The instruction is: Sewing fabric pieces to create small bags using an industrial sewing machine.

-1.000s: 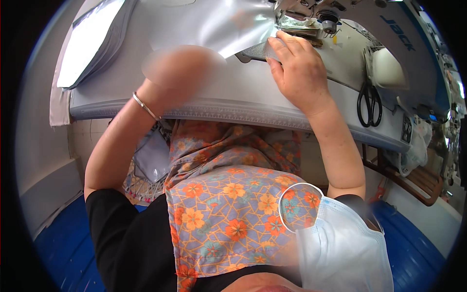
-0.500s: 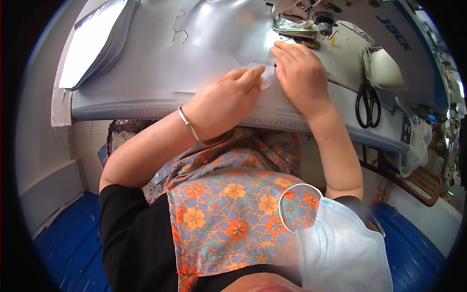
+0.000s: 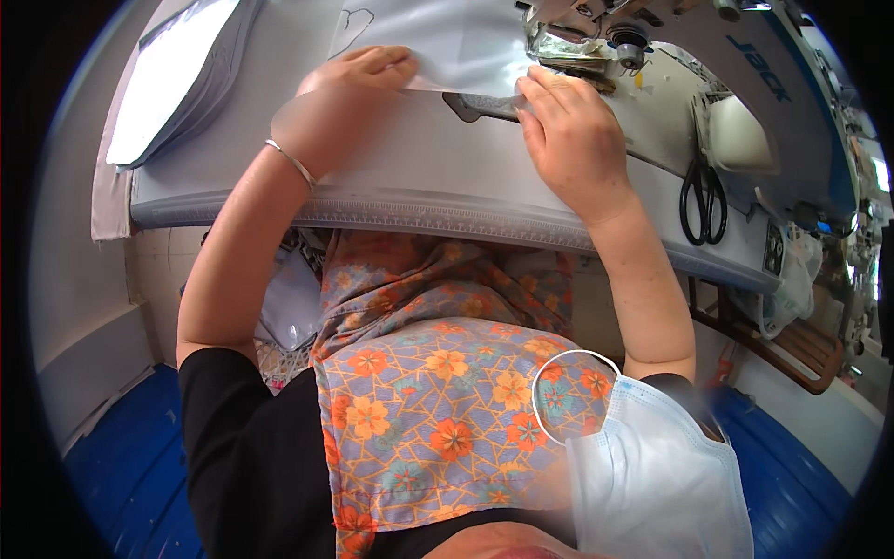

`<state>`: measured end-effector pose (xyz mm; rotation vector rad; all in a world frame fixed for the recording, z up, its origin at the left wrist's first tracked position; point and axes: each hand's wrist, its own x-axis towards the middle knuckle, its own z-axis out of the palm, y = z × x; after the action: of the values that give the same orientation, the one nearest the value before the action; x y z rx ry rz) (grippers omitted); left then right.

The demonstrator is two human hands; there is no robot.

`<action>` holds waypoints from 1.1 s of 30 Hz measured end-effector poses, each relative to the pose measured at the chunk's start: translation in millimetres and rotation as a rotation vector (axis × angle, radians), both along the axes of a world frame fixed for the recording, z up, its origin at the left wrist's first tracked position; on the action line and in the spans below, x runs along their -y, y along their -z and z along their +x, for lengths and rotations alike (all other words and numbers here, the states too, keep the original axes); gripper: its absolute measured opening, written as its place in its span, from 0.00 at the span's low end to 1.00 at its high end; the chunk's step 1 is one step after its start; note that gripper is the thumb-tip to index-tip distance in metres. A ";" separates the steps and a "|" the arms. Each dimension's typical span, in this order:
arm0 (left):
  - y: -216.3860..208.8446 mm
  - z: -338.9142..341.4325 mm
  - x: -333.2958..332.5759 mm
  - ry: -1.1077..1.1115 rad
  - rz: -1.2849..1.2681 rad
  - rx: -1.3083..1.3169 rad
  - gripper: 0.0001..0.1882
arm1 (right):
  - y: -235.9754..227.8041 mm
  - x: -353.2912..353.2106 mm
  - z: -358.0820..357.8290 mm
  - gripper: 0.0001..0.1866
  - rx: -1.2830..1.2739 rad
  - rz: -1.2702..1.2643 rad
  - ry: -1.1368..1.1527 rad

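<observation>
A shiny silver-grey sheet (image 3: 456, 42) lies on the sewing table, its near edge running between my hands. My left hand (image 3: 349, 79) rests on the left part of the sheet, fingers stretched out over it; its back is partly blurred. At the sheet's right corner, my right hand (image 3: 573, 121) lies with extended fingertips on the sheet and thumb apart. Between the hands a flat dark piece with a rounded end (image 3: 470, 106) shows beside the sheet's edge; its kind is unclear. The sewing machine's head (image 3: 629, 42) stands just beyond my right hand.
Black-handled scissors (image 3: 704, 200) lie on the right of the table. A stack of sheets (image 3: 172, 88) is at the far left. A ruler strip (image 3: 419, 210) runs along the front edge. A clear plastic bag (image 3: 796, 270) hangs at the right, and a face mask (image 3: 656, 466) hangs near my chest.
My left hand has moved left and away from my right hand. The sheet's near edge has shifted farther back, uncovering the dark piece. My right hand has stayed almost in place.
</observation>
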<state>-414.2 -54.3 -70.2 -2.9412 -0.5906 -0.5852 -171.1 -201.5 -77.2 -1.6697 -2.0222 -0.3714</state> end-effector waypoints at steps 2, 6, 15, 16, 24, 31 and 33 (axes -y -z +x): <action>1.2 -6.4 -5.5 0.004 0.053 -0.010 0.17 | -0.6 -1.2 -1.2 0.17 -0.001 -0.024 0.011; -3.0 -6.6 5.8 0.045 0.164 -0.031 0.15 | -2.9 -0.7 -1.7 0.19 0.008 -0.061 0.024; -5.2 11.9 85.6 0.087 0.303 -0.119 0.10 | 0.0 0.0 1.7 0.19 -0.025 -0.023 -0.002; -5.1 17.2 94.6 0.117 0.224 -0.114 0.11 | 0.3 0.2 2.6 0.18 -0.022 -0.018 -0.009; -7.6 50.2 97.8 0.214 -0.037 0.005 0.11 | 0.2 3.1 4.0 0.14 -0.065 0.022 -0.017; -6.8 60.5 60.5 0.184 -0.188 0.084 0.13 | 4.3 1.6 5.8 0.13 -0.029 0.055 -0.012; -5.9 65.3 50.0 0.160 -0.145 0.101 0.14 | 4.4 0.9 5.2 0.13 -0.034 0.055 -0.013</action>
<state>-348.9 -104.2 -64.3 -3.1323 -0.4256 -0.7401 -165.9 -202.4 -81.6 -1.6186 -1.9795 -0.3875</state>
